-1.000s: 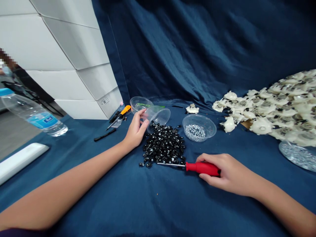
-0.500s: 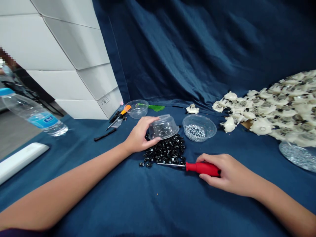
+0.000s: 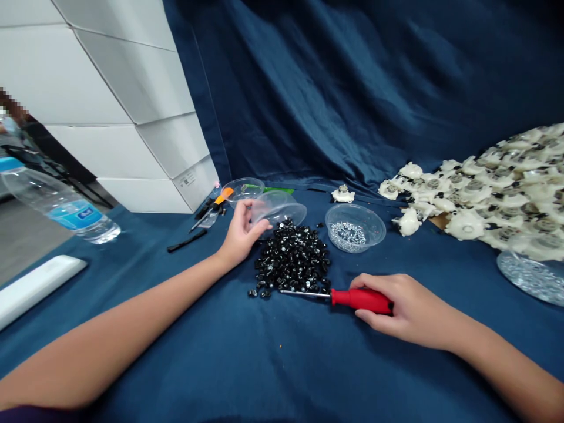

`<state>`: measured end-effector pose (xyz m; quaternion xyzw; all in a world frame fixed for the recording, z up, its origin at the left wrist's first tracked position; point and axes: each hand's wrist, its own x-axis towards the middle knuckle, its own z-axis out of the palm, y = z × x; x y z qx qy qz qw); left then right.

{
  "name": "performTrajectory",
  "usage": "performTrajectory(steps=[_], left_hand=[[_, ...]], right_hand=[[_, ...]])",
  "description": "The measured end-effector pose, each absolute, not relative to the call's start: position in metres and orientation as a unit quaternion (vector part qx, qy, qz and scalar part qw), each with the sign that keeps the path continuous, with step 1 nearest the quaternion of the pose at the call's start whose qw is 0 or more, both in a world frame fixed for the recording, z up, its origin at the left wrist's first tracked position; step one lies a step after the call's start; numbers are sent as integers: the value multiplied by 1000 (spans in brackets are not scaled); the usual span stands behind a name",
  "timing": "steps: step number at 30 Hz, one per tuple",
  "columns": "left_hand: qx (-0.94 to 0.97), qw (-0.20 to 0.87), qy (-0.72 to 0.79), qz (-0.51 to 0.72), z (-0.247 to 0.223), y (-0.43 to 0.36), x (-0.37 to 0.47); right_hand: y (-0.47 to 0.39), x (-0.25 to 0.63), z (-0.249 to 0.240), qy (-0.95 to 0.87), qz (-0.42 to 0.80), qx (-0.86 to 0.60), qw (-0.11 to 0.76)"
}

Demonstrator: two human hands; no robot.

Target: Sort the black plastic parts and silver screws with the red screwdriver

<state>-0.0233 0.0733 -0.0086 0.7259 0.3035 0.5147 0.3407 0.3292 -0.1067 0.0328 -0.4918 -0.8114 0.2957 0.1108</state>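
My left hand (image 3: 243, 234) grips a clear plastic tub (image 3: 282, 207) by its side, with fingers behind and thumb in front. The tub is tilted, at the back left of a heap of small black parts (image 3: 293, 258) with shiny metal bits in them. In my right hand (image 3: 408, 308) is a screwdriver (image 3: 365, 301) with a red handle. Its shaft lies level along the near edge of the heap, pointing left. A second clear tub (image 3: 356, 229), holding small silver screws, stands to the right of the heap.
Many cream-coloured plastic parts (image 3: 484, 194) are piled at the right, near a dish of screws (image 3: 531, 276). One single cream part (image 3: 343, 194) sits at the back. Another clear tub (image 3: 243, 189) and small tools lie back left. White boxes (image 3: 145, 147) and a water bottle (image 3: 79, 211) stand left.
My left hand has moved the clear tub back and left, off the top of the black heap, and its tilt has changed. My right hand and the screwdriver have stayed put.
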Motion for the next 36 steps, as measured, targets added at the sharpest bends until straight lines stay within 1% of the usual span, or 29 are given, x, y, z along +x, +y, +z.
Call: performTrajectory(steps=[2,3,5,7,10,11,13,15,16,21,24,27,32,34,36], left_hand=[[682,386,309,538,-12,81,-25],[671,393,312,546,-13,83,-26],[680,369,301,558,-13,84,-27],[728,289,270,560,-10,80,-27],[818,130,197,524,-2,68,-25],[835,98,177,512,0,64,-23],[844,78,167,504,2,59,-21],[826,106,199,516,0,60,-21],[809,137,224,527,-2,62,-21],[651,368,339,571,-16,83,-24],[578,437,374,579,-17,92,-25],[567,445,378,582,-16,93,-24],[580,418,395,577,-16,91,-24],[588,391,411,577,-18,92,-26],[610,340,419,580,-20,94,-28]], right_hand=[[-107,329,33,-811,296,-493,110],[-107,329,33,-811,296,-493,111],[-107,329,33,-812,294,-492,112],[-106,329,33,-812,295,-490,112],[-105,328,34,-811,296,-492,112],[-105,328,34,-810,297,-493,111],[-105,328,34,-809,299,-494,111],[-105,329,33,-810,297,-492,111],[-106,329,33,-811,296,-492,110],[-106,330,31,-812,295,-492,109],[-106,330,31,-811,294,-493,109],[-106,330,31,-811,294,-494,108],[-107,330,32,-810,296,-494,109],[-107,330,32,-810,297,-495,109],[-107,329,33,-809,297,-496,107]])
